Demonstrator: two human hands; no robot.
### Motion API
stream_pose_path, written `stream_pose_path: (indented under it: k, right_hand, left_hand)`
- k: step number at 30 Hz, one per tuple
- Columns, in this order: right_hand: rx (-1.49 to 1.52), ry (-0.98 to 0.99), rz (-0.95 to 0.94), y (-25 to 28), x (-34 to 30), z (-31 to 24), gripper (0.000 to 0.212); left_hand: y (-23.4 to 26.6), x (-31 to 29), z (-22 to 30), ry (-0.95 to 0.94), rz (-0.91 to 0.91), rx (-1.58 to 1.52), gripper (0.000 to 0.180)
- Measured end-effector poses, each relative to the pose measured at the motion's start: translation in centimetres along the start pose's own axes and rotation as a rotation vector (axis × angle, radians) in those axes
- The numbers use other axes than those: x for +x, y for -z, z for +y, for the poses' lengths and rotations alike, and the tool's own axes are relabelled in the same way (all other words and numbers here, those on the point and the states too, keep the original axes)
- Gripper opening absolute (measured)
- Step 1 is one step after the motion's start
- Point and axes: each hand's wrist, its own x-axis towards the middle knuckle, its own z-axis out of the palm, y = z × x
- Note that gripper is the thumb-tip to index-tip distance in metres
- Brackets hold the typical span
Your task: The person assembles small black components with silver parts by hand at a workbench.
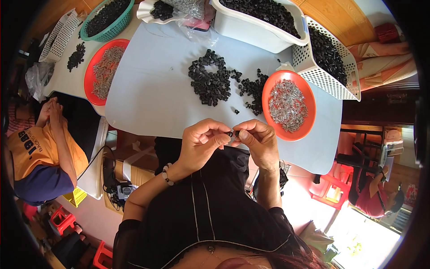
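Above the table's near edge, my left hand [204, 142] pinches a small black plastic part [230, 133] between thumb and forefinger. Close beside it, my right hand [259, 142] grips another small black plastic part [238, 133]; whether the two parts touch is too small to tell. Beyond my hands lies a ring-like heap of black parts [209, 87], with a looser pile of black parts [254, 92] to its right. An orange-red plate [266, 114] near my right hand holds many small clear pieces [288, 105].
At the table's [148, 85] back stand a white tub [251, 35] and a white perforated basket [320, 76], both full of black parts. Leftward are a second red plate [89, 85], a green basket [118, 30] and a seated co-worker [45, 152]. Another person [371, 197] sits far right.
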Motion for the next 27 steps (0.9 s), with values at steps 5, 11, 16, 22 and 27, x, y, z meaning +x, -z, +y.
stream_pose_path:
  k: [5,11,16,22,27]
  right_hand:
    - [0.076,0.012,-0.020,0.5,-0.1,0.8,0.015]
    - [0.161,0.023,-0.038,0.4,-0.2,1.2,0.015]
    - [0.162,0.003,-0.062,0.4,-0.2,1.4,0.013]
    - [0.156,-0.022,-0.089,0.3,-0.4,1.8,0.011]
    - [0.158,-0.049,-0.117,0.2,-0.7,1.6,0.010]
  left_hand:
    - [-0.1,-0.2,0.0,-0.025,0.015,-0.015,0.014]
    - [-0.1,-0.3,-0.4,-0.107,-0.013,0.032,0.013]
    - [-0.3,-0.4,-0.1,-0.144,-0.004,0.073,0.012]
    - [0.1,-0.7,-0.1,-0.280,0.024,0.342,0.012]
    - [-0.6,-0.8,1.3,-0.406,0.046,0.563,0.017]
